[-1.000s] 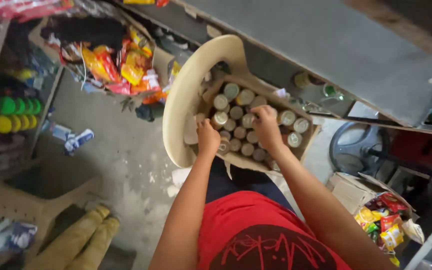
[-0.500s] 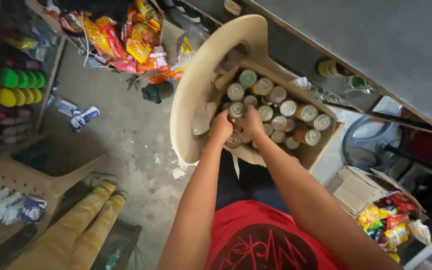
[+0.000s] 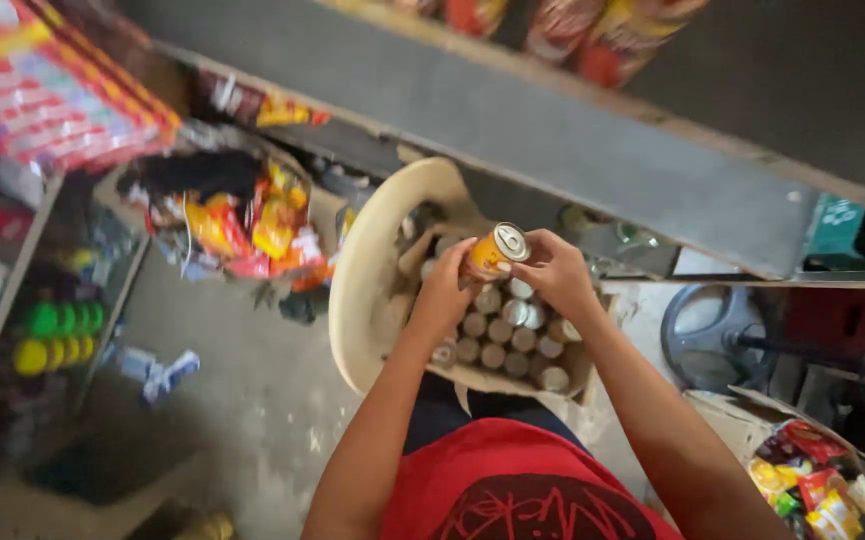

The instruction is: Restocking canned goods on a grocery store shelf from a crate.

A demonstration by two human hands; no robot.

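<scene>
Both my hands hold one orange-yellow can (image 3: 495, 250) with a silver top, lifted above an open cardboard box (image 3: 574, 382). My left hand (image 3: 449, 283) grips the can's side from the left. My right hand (image 3: 552, 272) cups it from the right, fingers at its top rim. The box is packed with several upright cans (image 3: 504, 333) showing silver lids. It rests on the seat of a cream plastic chair (image 3: 372, 270) right in front of me.
A grey shelf board (image 3: 572, 140) runs across just beyond the can. Bright snack packets (image 3: 252, 230) fill a box at the left. Green and yellow bottles (image 3: 52, 335) stand on a left shelf. A fan (image 3: 712, 345) and a carton of packets (image 3: 812, 480) sit at the right.
My hands were down among the cans in the box. They have now come up holding one orange-yellow can above it, and the view has tilted upward.
</scene>
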